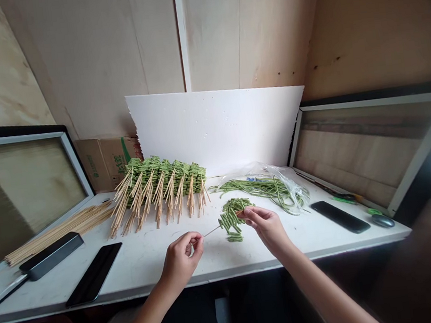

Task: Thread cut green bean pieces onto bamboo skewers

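Between my hands runs a thin skewer threaded with a row of short green bean pieces [228, 221]. My left hand [183, 257] is closed, its thumb and fingertips pinching the thin bare end of the skewer. At the other end, my right hand [264, 223] has its fingers pressed together on a brownish part of the skewer beside the beans; its exact grip is partly hidden. Loose cut bean pieces [240, 203] lie in a small heap just behind, and a few [235, 237] are on the table below the threaded row.
Stacked bean skewers [163, 181] stand at back left, handles facing me. Bare bamboo skewers [62, 230] lie further left, near a dark box [52, 255] and a black phone [93, 273]. Long beans [254, 187] in plastic, another phone [340, 216] and a mouse [382, 220] are right.
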A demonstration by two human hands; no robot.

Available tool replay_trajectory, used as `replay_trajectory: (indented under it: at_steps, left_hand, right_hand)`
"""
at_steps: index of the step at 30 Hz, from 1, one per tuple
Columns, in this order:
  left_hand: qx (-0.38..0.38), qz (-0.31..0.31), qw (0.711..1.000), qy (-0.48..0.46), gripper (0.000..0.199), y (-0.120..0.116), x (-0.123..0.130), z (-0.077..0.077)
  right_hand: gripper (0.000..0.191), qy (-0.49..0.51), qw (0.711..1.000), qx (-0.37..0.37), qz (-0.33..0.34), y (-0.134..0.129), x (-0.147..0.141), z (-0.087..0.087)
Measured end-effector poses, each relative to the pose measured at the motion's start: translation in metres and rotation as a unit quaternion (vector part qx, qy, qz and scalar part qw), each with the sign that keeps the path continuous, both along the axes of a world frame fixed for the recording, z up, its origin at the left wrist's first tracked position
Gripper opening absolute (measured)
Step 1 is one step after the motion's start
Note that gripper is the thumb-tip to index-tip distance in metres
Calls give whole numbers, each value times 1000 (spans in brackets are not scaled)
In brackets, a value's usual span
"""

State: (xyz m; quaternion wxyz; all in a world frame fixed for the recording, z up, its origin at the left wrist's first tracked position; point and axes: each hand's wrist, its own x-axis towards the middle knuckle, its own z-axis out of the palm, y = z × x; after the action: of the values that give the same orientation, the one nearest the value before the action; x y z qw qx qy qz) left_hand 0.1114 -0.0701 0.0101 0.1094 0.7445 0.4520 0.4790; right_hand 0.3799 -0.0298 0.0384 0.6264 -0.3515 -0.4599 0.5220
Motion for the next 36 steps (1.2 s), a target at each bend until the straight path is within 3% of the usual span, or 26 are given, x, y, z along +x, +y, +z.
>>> replay_trajectory:
  at_steps: [8,16,25,30,33,36]
  left_hand:
    - [18,9,1000,8,16,2,-2,-1]
    - [65,25,997,39,12,0,-3,-1]
    - [60,11,998,25,12,-3,3,-1]
    - [45,29,999,-3,14,1,-3,3]
    - [29,41,999,-14,16,6,-8,1]
    - [18,49,998,-16,17,11,-12,-1]
  right_hand:
    - [33,-14,1000,-4,-24,-2,-3,1]
    - [27,-4,999,8,-43,-4,-10,-7]
    - [29,-2,999,-4,-50,-6,-21,-22]
    - [38,-76,996,9,-41,-1,-12,-14]
    - [41,-250,963,57,-78,7,1,-13]
    - [32,-434,885,106,-129,19,12,-24]
